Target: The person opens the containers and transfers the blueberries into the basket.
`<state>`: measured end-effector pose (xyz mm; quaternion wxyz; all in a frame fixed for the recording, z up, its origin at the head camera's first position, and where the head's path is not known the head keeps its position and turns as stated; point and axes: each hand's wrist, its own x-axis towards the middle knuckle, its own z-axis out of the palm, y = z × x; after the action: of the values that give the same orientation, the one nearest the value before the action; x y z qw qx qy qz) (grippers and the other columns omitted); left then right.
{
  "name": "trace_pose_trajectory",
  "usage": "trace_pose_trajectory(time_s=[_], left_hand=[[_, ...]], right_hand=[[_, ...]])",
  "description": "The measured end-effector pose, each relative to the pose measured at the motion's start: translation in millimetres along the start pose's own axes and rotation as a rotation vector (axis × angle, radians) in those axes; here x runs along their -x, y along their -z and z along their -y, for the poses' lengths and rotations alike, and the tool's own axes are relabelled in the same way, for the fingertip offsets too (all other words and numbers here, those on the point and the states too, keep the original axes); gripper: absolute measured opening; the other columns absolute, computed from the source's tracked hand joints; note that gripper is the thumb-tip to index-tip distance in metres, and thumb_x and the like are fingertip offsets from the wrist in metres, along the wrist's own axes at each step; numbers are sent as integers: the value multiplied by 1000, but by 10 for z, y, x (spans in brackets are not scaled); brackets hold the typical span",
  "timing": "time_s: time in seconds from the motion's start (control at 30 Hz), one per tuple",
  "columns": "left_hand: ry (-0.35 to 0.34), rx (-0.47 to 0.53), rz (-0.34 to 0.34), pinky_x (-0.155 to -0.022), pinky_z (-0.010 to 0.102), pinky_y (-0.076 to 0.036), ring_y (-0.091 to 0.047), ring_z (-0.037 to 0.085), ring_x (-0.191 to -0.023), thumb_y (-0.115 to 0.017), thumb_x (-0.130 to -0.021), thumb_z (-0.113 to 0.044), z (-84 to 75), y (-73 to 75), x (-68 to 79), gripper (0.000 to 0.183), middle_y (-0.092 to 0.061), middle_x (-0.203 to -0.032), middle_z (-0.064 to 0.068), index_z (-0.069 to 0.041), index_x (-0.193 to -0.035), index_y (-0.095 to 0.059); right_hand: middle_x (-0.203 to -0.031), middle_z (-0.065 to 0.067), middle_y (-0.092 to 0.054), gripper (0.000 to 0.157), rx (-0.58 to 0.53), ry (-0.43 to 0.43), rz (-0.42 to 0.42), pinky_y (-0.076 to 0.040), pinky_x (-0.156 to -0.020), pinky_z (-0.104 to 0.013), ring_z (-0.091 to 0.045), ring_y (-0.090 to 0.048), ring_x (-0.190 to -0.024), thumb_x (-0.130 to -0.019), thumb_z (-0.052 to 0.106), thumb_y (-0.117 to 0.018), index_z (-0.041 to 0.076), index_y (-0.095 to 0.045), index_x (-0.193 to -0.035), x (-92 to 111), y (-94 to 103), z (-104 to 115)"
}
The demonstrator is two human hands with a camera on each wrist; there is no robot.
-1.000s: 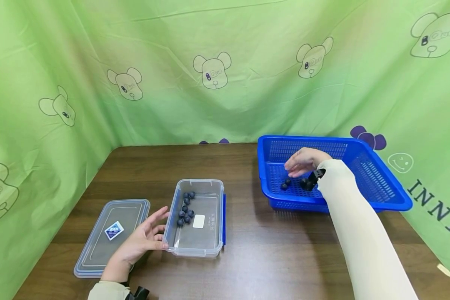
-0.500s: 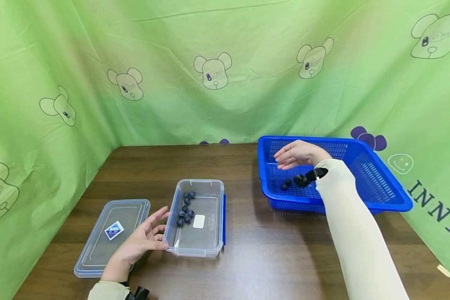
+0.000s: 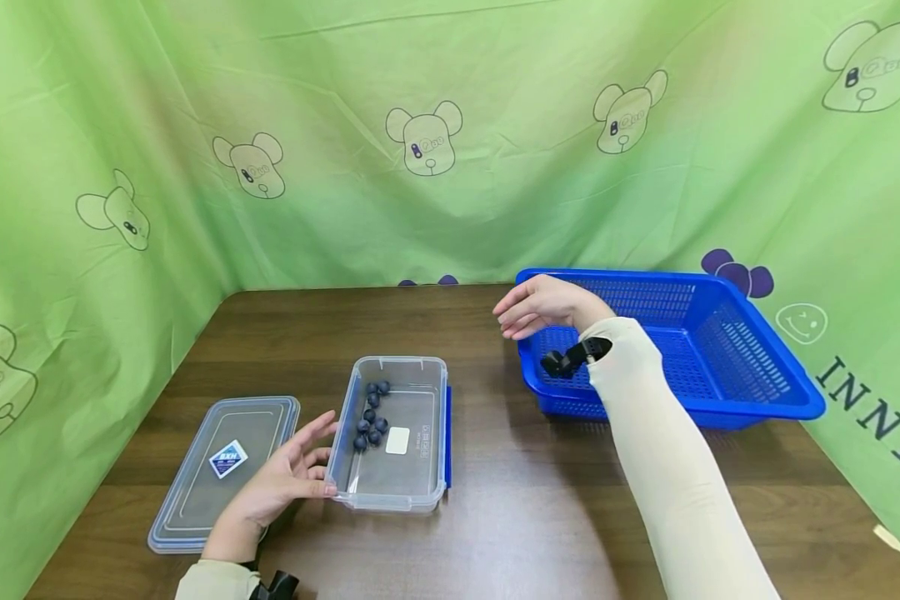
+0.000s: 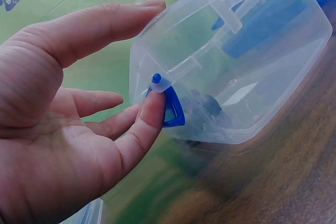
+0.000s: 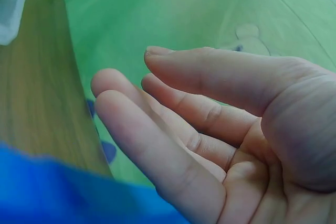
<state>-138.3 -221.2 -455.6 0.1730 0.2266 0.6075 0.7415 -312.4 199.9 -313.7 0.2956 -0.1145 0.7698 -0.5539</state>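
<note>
A clear plastic food container (image 3: 424, 462) with a blue clip along its right side stands upright on the table. Several blueberries (image 3: 372, 418) lie along its left half. My left hand (image 3: 281, 483) touches its left side: in the left wrist view the thumb meets the rim and another finger rests on a blue clip (image 4: 176, 111). Over the left rim of the blue basket (image 3: 720, 400) is my right hand (image 3: 543, 304), fingers loosely bent. The right wrist view shows nothing between thumb and fingers. Hand and wrist camera hide part of the basket's left floor.
A clear lid (image 3: 262, 425) with a diamond-shaped label lies flat left of the container, partly under the left forearm in the head view. A green printed curtain (image 3: 330, 225) hangs behind the brown wooden table (image 3: 517, 517).
My right hand has risen from the basket's floor and moved left to its rim. Two blueberries seen there earlier are now behind the arm. My left hand and the container have stayed put.
</note>
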Motion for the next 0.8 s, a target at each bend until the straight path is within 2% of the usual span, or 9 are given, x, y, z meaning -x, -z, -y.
trace_pose_trajectory(time_s=[0.23,0.37,0.6,0.8], left_hand=[[-4,-5,2,-84,29,-56,-58,22,-109,-72,-80,8,7,1,0,88,-23,-151,27,-15,-155,-32],[-2,-8,-1,-84,30,-56,-59,22,-109,-72,-80,9,7,1,5,89,-21,-151,29,-12,-156,-30],[4,-10,-2,-83,30,-56,-60,23,-108,-72,-81,8,0,1,8,89,-22,-151,28,-9,-157,-28],[10,-18,-7,-83,30,-56,-59,22,-109,-72,-82,8,1,-3,4,90,-19,-151,31,-7,-157,-25]], right_hand=[[-88,-16,-71,29,4,-4,38,-60,-74,-35,-22,-71,-77,-91,-6,-63,-15,-58,-118,-188,-330,62],[-82,-16,-71,25,3,-7,66,-60,-72,-34,-21,-71,-72,-89,-9,-64,-14,-61,-113,-316,-555,72],[-75,-13,-70,34,-7,-36,164,-60,-71,-34,-19,-69,-67,-89,-10,-63,-20,-54,-121,-534,-991,63],[-77,-15,-69,22,62,-86,226,-60,-68,-33,-19,-69,-64,-89,-8,-65,-14,-63,-111,-688,-1352,16]])
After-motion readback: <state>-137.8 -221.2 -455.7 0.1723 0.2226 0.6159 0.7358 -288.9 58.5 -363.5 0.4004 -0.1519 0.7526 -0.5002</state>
